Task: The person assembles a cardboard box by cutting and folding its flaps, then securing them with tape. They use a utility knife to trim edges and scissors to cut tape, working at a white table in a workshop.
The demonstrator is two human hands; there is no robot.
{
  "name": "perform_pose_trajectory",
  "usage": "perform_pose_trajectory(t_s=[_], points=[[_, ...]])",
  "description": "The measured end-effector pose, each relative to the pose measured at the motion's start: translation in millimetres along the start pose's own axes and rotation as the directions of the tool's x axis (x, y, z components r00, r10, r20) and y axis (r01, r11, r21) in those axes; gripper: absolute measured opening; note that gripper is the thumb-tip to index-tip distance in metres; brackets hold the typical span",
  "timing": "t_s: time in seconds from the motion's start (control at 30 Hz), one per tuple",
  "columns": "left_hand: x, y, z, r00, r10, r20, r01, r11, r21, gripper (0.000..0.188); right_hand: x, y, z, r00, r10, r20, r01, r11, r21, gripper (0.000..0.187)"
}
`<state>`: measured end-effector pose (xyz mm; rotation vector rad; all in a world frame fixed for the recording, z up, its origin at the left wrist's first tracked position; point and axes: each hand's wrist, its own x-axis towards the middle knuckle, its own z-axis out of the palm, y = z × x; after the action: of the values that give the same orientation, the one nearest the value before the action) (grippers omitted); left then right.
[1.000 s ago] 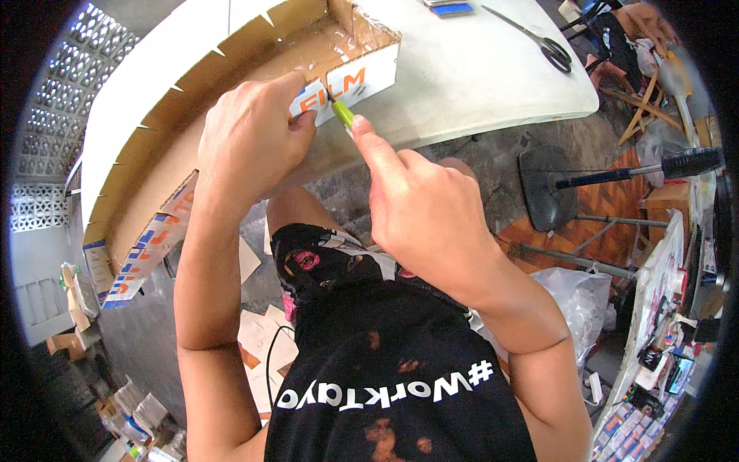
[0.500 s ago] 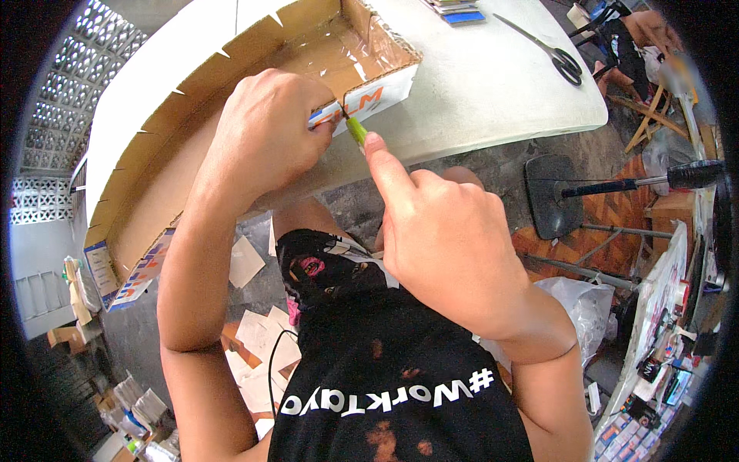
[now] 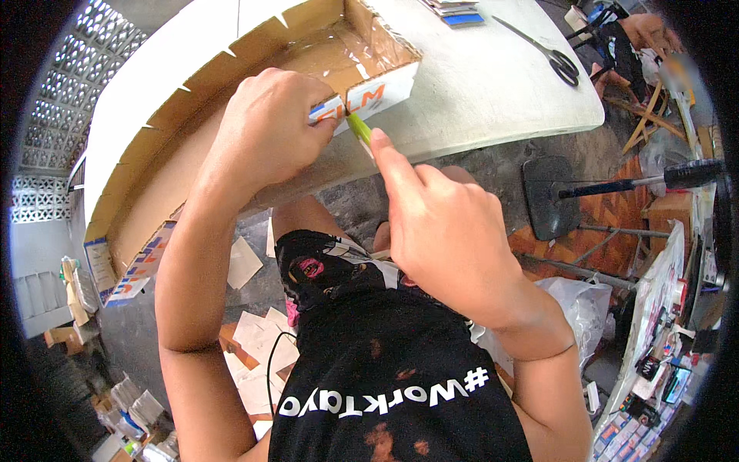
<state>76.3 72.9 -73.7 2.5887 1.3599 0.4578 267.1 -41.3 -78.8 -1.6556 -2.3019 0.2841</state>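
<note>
A long, shallow cardboard box (image 3: pixel 165 165) lies on the white table, brown inside and white with orange and blue print outside. Slits notch the top edge of its far wall. My left hand (image 3: pixel 281 115) is closed over the box's near wall, with thumb and fingers pinching it. Just right of that thumb, a green-handled cutter (image 3: pixel 359 129) meets the near wall at a dark slit; its blade is mostly hidden. My right hand (image 3: pixel 439 215) grips the cutter's handle, index finger stretched along it.
Black-handled scissors (image 3: pixel 550 58) lie at the table's right side. A stack of cards or booklets (image 3: pixel 454 11) sits at the far edge of the white table (image 3: pixel 493 100). Paper sheets (image 3: pixel 265 343) litter the floor. A black stand base (image 3: pixel 550 198) and a plastic bag (image 3: pixel 577 308) are at the right.
The cutter has tilted and shifted slightly, so more of its green handle shows. My right hand has moved a little with it. My left hand keeps its hold on the wall.
</note>
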Motion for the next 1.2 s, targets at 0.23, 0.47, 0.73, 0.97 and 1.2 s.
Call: perform_pose_trajectory(t_s=[0.23, 0.47, 0.73, 0.97, 1.2], points=[[-3.0, 10.7, 7.2, 0.999, -0.037, -0.012, 0.037, 0.999, 0.023, 0.023, -20.8, 0.2, 6.3, 0.995, 0.023, -0.092, -0.017, 0.998, 0.065, 0.053], [-2.8, 16.2, 2.8, 0.994, -0.102, 0.029, 0.101, 0.993, 0.059, 0.025, -25.4, 3.6, 0.6, 0.992, -0.028, -0.121, 0.029, 1.0, 0.007, 0.065], [-6.9, 6.1, 5.5, 0.994, -0.092, 0.06, 0.094, 0.995, -0.024, 0.03, -27.3, -0.1, -53.2, 0.931, 0.073, -0.358, 0.044, 0.951, 0.307, 0.045], [-24.9, 12.1, -31.1, 0.995, -0.094, 0.024, 0.097, 0.973, -0.21, 0.037, -37.1, 28.7, -2.1, 0.945, 0.154, -0.288, -0.035, 0.925, 0.377, 0.037], [-84.3, -24.7, -63.3, 0.966, -0.229, -0.119, 0.212, 0.967, -0.141, 0.038, -49.2, 46.8, 22.9, 0.921, 0.386, -0.043, -0.233, 0.638, 0.734, 0.024]])
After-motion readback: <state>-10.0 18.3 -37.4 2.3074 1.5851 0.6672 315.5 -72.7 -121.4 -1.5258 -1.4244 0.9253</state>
